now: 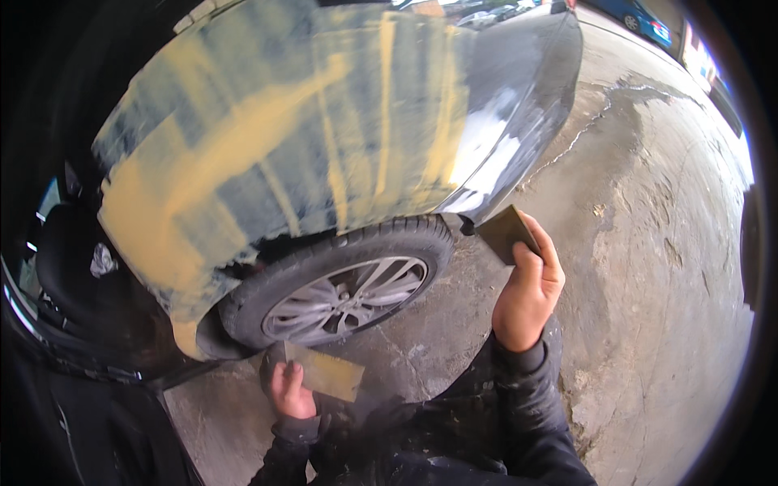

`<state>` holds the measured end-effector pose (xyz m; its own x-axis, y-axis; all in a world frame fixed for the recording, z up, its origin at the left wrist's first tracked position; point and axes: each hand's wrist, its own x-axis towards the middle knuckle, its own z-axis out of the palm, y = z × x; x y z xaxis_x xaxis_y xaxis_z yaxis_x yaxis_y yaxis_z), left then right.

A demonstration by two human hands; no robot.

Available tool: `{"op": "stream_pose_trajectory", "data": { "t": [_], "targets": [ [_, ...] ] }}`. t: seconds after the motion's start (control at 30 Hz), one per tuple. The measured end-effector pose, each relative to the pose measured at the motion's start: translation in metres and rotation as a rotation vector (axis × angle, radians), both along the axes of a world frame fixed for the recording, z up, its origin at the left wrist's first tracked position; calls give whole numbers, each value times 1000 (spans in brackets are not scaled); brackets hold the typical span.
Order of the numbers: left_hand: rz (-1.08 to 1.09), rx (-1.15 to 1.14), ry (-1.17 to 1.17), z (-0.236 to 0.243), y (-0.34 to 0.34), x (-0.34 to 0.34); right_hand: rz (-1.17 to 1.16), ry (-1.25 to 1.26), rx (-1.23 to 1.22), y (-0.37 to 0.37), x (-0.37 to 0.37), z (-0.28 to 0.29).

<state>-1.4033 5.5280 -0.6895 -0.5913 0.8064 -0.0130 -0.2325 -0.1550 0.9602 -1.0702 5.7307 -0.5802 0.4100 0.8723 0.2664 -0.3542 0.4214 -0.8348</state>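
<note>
A flat rectangular putty spreader (328,375), smeared yellow, is gripped at its left end by my left hand (292,393), thumb and fingers closed on it. My right hand (528,300) is raised by the front end of the car and pinches a dark olive flat plate (501,233), which looks like another spreader; it seems apart from the bodywork, though its exact gap is hard to judge. Yellow filler streaks cover the car fender (243,146), over grey sanded patches. Below the fender arch, the wheel (348,296) stands between my two hands.
A glossy dark bumper (519,97) adjoins the fender on the right. At the left, a car door (89,413) stands open beside a dark interior. The concrete floor (640,267) is cracked and stained. A blue car (644,24) is parked far off at the top right.
</note>
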Motion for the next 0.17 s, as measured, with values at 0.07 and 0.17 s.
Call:
{"op": "stream_pose_trajectory", "data": {
  "t": [0.07, 0.17],
  "targets": [
    [-20, 48, 49, 20, 6, 16, 294, 378, -12, -18, -3, 0],
    [40, 34, 399, 55, 17, 28, 493, 523, 4, -48, -22, 0]
  ]
}}
